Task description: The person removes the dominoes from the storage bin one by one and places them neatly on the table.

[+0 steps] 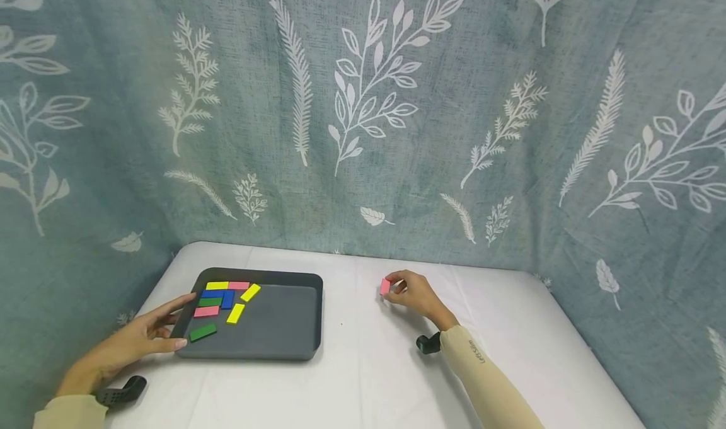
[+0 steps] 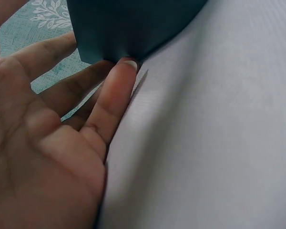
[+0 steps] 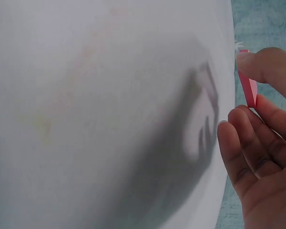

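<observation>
My right hand [image 1: 416, 295] pinches a small pink block [image 1: 385, 286] between thumb and fingertips, above the right part of the white table. In the right wrist view the pink block [image 3: 248, 83] stands on edge under the thumb, its other fingers loosely bent below. At the left, my left hand [image 1: 136, 337] holds the left end of a dark grey tray [image 1: 278, 356], thumb at the near corner and a finger on the rim. The left wrist view shows the fingers [image 2: 115, 98] against the tray's outer wall [image 2: 128, 28]. The tray's left half bears yellow, pink, blue and green blocks.
Within the tray, a green block [image 1: 203, 332] lies near the front left; a yellow block [image 1: 236, 314] sits toward the middle. White cloth [image 1: 363, 378] covers the table. A teal leaf-patterned curtain [image 1: 408, 152] stands behind and at both sides.
</observation>
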Motion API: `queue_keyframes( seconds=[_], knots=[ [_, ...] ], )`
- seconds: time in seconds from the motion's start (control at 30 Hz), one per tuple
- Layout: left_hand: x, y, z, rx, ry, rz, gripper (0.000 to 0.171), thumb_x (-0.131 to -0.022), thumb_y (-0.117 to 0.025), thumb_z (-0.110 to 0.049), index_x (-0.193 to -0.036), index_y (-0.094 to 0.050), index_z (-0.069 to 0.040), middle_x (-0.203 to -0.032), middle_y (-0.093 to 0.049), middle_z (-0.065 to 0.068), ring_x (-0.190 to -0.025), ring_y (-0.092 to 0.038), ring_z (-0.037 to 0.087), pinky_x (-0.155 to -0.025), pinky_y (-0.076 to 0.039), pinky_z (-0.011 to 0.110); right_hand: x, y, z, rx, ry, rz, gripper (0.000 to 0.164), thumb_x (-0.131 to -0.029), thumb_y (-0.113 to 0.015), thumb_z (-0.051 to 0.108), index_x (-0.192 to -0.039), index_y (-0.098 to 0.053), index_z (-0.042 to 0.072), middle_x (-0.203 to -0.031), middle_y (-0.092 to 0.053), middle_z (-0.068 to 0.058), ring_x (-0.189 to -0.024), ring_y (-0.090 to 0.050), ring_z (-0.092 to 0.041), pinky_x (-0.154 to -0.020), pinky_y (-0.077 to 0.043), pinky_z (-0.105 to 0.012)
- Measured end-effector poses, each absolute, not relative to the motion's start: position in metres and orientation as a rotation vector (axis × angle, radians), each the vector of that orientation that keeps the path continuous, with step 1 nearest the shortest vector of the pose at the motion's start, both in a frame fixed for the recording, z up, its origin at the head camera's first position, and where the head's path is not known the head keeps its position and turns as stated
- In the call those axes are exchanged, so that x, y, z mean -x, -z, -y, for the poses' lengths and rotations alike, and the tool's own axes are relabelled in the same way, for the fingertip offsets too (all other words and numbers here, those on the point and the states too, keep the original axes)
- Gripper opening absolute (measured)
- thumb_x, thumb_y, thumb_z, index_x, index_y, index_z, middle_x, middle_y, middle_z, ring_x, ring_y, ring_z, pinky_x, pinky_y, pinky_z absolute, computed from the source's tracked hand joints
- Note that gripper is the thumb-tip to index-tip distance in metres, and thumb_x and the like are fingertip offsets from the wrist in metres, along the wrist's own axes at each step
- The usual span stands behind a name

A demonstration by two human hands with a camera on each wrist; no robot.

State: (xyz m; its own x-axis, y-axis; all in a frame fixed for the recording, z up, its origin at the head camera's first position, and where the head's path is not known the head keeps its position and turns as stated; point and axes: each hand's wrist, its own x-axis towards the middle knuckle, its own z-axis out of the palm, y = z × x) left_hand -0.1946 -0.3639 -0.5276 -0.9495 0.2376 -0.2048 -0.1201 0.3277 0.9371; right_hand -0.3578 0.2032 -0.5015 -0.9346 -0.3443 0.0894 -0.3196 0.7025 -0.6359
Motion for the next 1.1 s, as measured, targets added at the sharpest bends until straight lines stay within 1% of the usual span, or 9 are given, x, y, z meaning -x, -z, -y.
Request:
queue_keyframes(
  seconds=[0.2,0.33,0.5,0.73,0.87,0.97,1.1],
  knots=[
    [0.195,0.528,0.363,-0.102,-1.625,-2.313,0.092,-0.096,-0.075,-0.025,-0.166,-0.015,-0.021,-0.158,-0.029,0.031,-0.135,-0.04,0.044,-0.095,-0.045,0.053,0.364,0.507,-0.206,0.568,1.037,-2.862,0.038,-0.086,-0.085,0.015,-0.121,-0.072,0.006,-0.105,-0.07,-0.002,-0.088,-0.064,-0.016,-0.074,-0.052,-0.033],
    [0.196,0.529,0.364,-0.102,-1.622,-2.31,0.092,-0.096,-0.075,-0.025,-0.166,-0.016,-0.021,-0.158,-0.028,0.032,-0.136,-0.04,0.045,-0.095,-0.046,0.054,0.369,0.51,-0.208,0.579,1.016,-2.837,0.039,-0.087,-0.084,0.013,-0.123,-0.072,0.006,-0.103,-0.07,-0.004,-0.086,-0.063,-0.014,-0.076,-0.051,-0.033],
    [0.196,0.528,0.365,-0.107,-1.632,-2.301,0.091,-0.096,-0.074,-0.024,-0.166,-0.016,-0.022,-0.159,-0.027,0.031,-0.137,-0.037,0.046,-0.096,-0.045,0.055,0.373,0.513,-0.21,0.584,1.007,-2.803,0.038,-0.088,-0.083,0.015,-0.124,-0.071,0.008,-0.099,-0.068,-0.005,-0.084,-0.061,-0.015,-0.076,-0.05,-0.035],
    [0.195,0.527,0.364,-0.116,-1.646,-2.302,0.091,-0.096,-0.074,-0.023,-0.166,-0.016,-0.021,-0.16,-0.025,0.031,-0.137,-0.036,0.046,-0.096,-0.045,0.054,0.372,0.51,-0.206,0.588,0.983,-2.801,0.036,-0.087,-0.084,0.014,-0.121,-0.073,0.009,-0.105,-0.064,-0.005,-0.083,-0.058,-0.016,-0.073,-0.048,-0.035],
    [0.194,0.526,0.363,-0.092,-1.634,-2.312,0.093,-0.095,-0.076,-0.025,-0.166,-0.016,-0.021,-0.161,-0.023,0.031,-0.139,-0.036,0.048,-0.097,-0.045,0.056,0.371,0.509,-0.206,0.576,0.995,-2.783,0.036,-0.086,-0.085,0.013,-0.12,-0.074,0.008,-0.108,-0.062,-0.005,-0.082,-0.056,-0.017,-0.072,-0.047,-0.034],
    [0.195,0.526,0.364,-0.094,-1.637,-2.311,0.092,-0.095,-0.076,-0.024,-0.166,-0.017,-0.021,-0.161,-0.024,0.03,-0.138,-0.035,0.047,-0.097,-0.044,0.056,0.371,0.508,-0.207,0.556,1.017,-2.754,0.038,-0.086,-0.085,0.015,-0.121,-0.074,0.008,-0.111,-0.06,-0.007,-0.083,-0.055,-0.018,-0.072,-0.047,-0.033],
    [0.196,0.527,0.364,-0.072,-1.653,-2.302,0.092,-0.095,-0.076,-0.024,-0.166,-0.018,-0.021,-0.159,-0.028,0.029,-0.133,-0.041,0.043,-0.095,-0.046,0.051,0.373,0.506,-0.209,0.515,1.069,-2.722,0.043,-0.088,-0.084,0.021,-0.127,-0.071,0.007,-0.116,-0.062,-0.008,-0.088,-0.057,-0.02,-0.073,-0.047,-0.034]
  ],
)
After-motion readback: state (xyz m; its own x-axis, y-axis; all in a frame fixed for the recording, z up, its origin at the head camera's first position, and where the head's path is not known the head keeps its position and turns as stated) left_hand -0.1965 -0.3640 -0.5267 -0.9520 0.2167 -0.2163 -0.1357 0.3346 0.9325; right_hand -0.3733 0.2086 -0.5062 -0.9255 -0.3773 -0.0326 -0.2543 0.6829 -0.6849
